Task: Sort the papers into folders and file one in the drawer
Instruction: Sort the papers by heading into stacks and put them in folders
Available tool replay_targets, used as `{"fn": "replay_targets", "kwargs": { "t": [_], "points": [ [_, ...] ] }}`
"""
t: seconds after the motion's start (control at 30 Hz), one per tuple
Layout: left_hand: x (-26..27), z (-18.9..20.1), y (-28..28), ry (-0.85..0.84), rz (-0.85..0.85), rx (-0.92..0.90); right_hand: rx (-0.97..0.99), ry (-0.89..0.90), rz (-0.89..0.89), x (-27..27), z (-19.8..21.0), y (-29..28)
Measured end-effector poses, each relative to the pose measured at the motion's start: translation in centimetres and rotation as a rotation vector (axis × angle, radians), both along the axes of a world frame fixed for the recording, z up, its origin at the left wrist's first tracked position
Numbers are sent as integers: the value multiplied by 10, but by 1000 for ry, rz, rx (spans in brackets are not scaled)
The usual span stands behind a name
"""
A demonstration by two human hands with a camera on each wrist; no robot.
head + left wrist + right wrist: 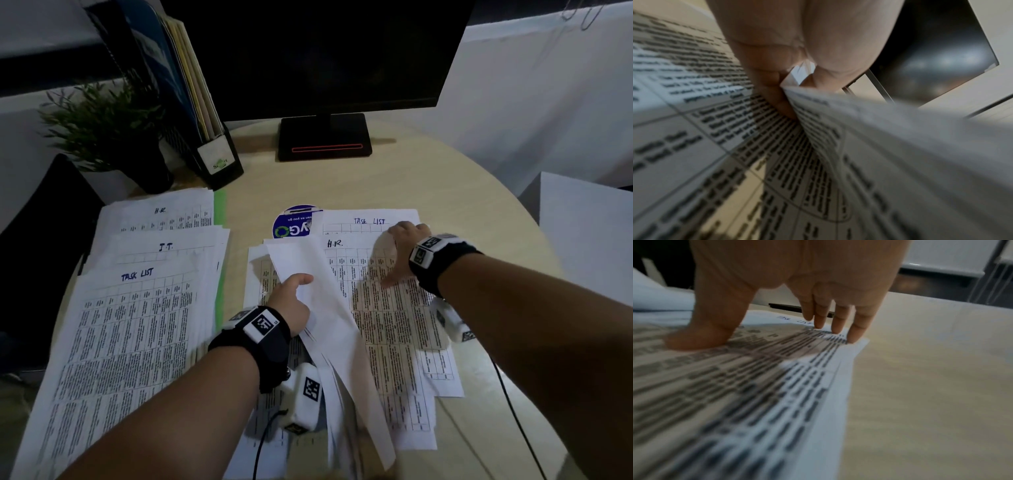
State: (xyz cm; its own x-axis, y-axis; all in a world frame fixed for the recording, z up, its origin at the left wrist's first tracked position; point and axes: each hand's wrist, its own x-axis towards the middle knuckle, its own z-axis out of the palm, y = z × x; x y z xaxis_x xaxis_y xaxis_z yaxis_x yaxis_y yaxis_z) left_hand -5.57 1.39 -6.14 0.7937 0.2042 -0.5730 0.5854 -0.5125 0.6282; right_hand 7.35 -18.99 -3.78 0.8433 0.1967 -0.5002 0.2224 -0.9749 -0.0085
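Printed table sheets cover the round desk. My left hand (291, 301) grips a lifted bundle of sheets (329, 325) at the middle, turned up on edge; in the left wrist view the fingers (777, 91) pinch the bundle (879, 146). My right hand (399, 253) lies flat with straight fingers on the sheet headed "H.R." (387, 308); the fingertips (855, 334) press near that sheet's (777, 394) far corner. A "TASK LIST" sheet (370, 219) lies beneath it. At the left, sorted piles headed "H.R." (161, 216), "I.T." (164, 250) and "TASK LIST" (130, 342) rest on a green folder (220, 212).
A monitor stand (324, 137) sits at the back centre. A file rack with folders (205, 137) and a potted plant (113, 126) stand at the back left. A round blue sticker (291, 226) peeks out between the piles. A white cabinet (582, 233) is at the right.
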Motion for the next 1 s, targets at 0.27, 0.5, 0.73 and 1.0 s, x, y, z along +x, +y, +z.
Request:
{"fn": "replay_targets", "kwargs": {
  "t": [0.27, 0.5, 0.73, 1.0],
  "points": [
    [3, 1, -3, -5, -12, 19, -32, 29, 56, 23, 1, 7],
    [2, 1, -4, -3, -10, 6, 70, 60, -91, 56, -65, -10],
    [4, 5, -8, -57, -12, -33, 651, 350, -401, -32, 13, 12],
    [0, 33, -26, -166, 219, -273, 987, 397, -141, -110, 7, 7]
  ]
}}
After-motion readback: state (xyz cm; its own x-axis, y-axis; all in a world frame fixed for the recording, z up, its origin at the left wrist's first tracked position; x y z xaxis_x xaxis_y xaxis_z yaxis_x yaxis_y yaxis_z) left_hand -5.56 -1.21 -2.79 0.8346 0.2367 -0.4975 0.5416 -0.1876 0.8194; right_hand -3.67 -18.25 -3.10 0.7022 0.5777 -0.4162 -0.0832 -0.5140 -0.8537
